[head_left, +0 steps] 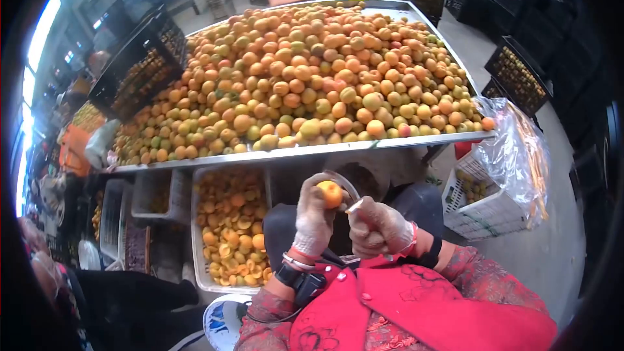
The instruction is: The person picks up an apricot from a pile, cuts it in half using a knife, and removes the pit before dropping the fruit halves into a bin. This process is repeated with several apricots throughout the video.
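An orange apricot (330, 194) is in my left hand (314, 219), whose gloved fingers are wrapped round it. Close beside it on the right, my right hand (379, 227), also gloved, is closed on a small knife-like tool (354, 206); its pale end shows, while the fingers hide most of it. Both hands are above my lap, just below the front edge of a metal-rimmed table (305, 154) heaped with whole apricots (312, 78). To the left of my knees stands a white crate (197, 253) of halved apricots (233, 234).
A black crate (140, 65) tilts on the table's left side. On the right, a white basket (484, 211) of fruit stands with clear plastic (517, 156) over it. Grey bins (159, 195) and a person's dark-clothed leg (130, 292) are at left.
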{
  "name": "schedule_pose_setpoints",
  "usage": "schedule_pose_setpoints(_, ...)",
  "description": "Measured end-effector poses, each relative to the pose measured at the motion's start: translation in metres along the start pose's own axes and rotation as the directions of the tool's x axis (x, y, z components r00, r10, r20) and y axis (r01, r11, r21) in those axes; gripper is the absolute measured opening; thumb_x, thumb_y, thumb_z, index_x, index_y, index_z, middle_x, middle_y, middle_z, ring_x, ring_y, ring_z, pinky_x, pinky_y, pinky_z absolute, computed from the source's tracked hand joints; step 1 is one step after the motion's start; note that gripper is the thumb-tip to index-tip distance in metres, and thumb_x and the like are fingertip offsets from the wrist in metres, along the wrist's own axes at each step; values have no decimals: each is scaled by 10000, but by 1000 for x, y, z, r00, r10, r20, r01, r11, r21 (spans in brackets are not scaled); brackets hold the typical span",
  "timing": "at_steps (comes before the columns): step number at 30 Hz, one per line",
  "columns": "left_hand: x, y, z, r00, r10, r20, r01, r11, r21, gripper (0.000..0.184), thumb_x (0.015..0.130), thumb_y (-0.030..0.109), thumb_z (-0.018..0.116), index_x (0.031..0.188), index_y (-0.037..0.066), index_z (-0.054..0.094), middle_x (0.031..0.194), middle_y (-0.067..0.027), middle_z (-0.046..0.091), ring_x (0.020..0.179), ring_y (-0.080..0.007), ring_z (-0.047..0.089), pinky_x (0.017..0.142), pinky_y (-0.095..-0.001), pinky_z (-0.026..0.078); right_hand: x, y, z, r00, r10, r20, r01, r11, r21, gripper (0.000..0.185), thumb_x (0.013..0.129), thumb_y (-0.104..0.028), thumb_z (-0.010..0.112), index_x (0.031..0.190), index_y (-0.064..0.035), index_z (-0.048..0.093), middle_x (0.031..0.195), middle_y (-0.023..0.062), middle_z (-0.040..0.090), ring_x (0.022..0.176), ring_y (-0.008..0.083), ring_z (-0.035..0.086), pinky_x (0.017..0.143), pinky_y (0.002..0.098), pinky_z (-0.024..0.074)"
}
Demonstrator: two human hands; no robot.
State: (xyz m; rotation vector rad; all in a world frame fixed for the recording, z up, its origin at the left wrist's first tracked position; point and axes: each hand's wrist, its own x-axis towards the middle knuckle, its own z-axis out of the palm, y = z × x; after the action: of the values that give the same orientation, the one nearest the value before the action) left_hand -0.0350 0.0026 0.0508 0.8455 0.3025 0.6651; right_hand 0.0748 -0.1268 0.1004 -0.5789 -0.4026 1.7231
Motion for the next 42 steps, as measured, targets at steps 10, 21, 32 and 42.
schedule_pose_setpoints(10, 17, -2, 9, 993, 109, 44, -98, 975, -198, 498, 979, 445, 557, 1291, 64, 481, 1217, -140, 563, 1119, -280, 596, 1022, -452, 476, 0, 23, -42, 812, -523, -258, -10, 429, -903, 208, 985, -241, 589, 944, -43, 540, 656, 135, 586, 610, 276, 620, 578, 377, 466)
schedule_pose_setpoints(21, 26, -9, 12, 989, 144, 21, -142, 986, -85, 544, 971, 451, 562, 1317, 57, 416, 1230, -153, 541, 1195, -320, 558, 1082, -480, 422, 6, 23, -43, 801, -526, -286, -40, 429, -902, 200, 976, -227, 602, 911, -49, 536, 645, 114, 576, 593, 237, 595, 556, 358, 444)
schedule_pose_setpoints(32, 23, -20, 21, 980, 194, -40, -194, 981, 5, 555, 986, 419, 550, 1379, 63, 386, 1251, -173, 548, 1254, -353, 522, 1109, -489, 395, 20, 39, -50, 737, -648, -194, 47, 336, -941, 213, 956, -210, 620, 889, -34, 522, 723, 220, 601, 713, 423, 617, 587, 435, 462)
schedule_pose_setpoints(42, 15, -13, 31, 991, 132, -15, -131, 990, 59, 568, 988, 460, 527, 1363, 57, 388, 1201, -152, 568, 1227, -334, 551, 1089, -464, 414, 18, 46, -50, 705, -692, -154, 36, 253, -967, 235, 952, -249, 616, 902, -39, 524, 729, 224, 613, 717, 423, 632, 588, 463, 466)
